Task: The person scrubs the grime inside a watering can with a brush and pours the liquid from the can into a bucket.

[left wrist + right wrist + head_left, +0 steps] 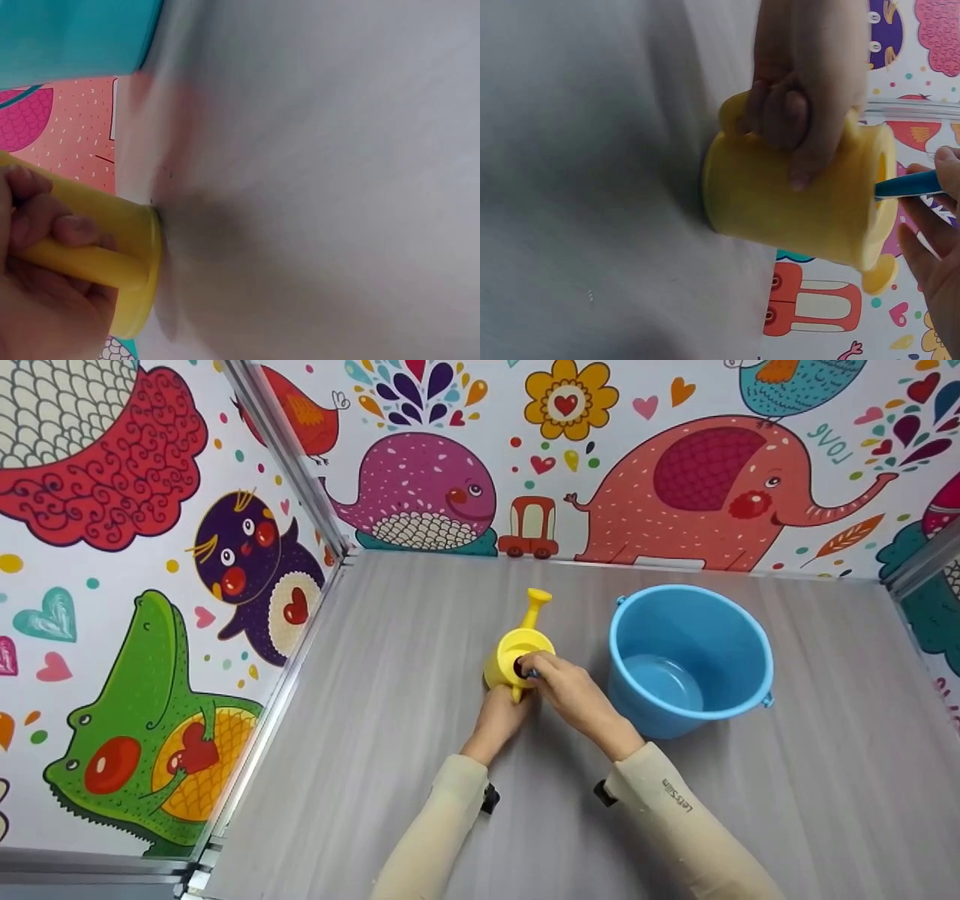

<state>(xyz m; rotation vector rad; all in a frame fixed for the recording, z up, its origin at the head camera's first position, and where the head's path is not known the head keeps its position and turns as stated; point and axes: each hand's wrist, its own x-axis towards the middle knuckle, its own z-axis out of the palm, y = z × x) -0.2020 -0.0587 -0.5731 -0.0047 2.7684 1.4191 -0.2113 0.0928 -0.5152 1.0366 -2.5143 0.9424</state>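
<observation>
A yellow toy watering can [495, 669] stands on the grey table, its spout [533, 606] pointing away from me. My left hand [501, 721] grips its handle [90, 264] from the near side, fingers curled round it, thumb along the can's wall. Over the can's mouth, my right hand [574, 697] pinches a slim blue stick-like thing [911, 184]. Its tapered end reaches in at the rim, and I cannot tell what it is. A small dark spot shows by the right fingertips in the head view.
To the right of the can stands a light blue bucket [690, 660], with nothing seen inside it. Printed cartoon walls [420, 495] border the grey table [390, 660] at the back and left, joined by metal rails [262, 705].
</observation>
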